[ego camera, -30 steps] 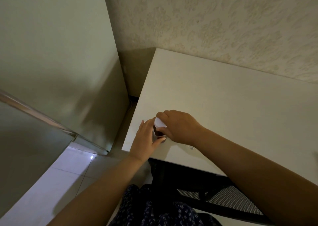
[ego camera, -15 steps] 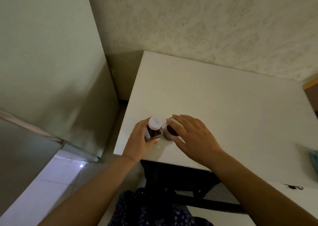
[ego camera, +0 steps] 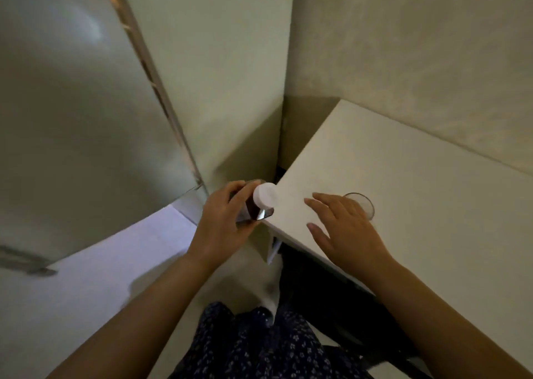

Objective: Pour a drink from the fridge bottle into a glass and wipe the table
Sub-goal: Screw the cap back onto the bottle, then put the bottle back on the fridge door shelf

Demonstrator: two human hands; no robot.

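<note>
The left hand (ego camera: 222,228) holds the bottle (ego camera: 255,205), with the fingers curled around its dark body and the thumb on the near side. The bottle has a white cap (ego camera: 265,195) that is closed on it, and it is tilted so that the cap points toward the right hand. The bottle is off the table (ego camera: 418,199), just beside its near left corner, and above the floor (ego camera: 115,263).

The right hand (ego camera: 343,228) is empty. Its fingers are spread and loosely stretched, palm down, over the table near the front edge. I cannot tell if the palm touches the surface. Just behind the right hand stands the glass (ego camera: 362,205), upright on the table, partly hidden by the fingers. What is inside the glass is not clear.

To the left of the left hand is the fridge (ego camera: 86,118), with its door closed. Under the right forearm a dark chair (ego camera: 331,292) is seen below the table.
</note>
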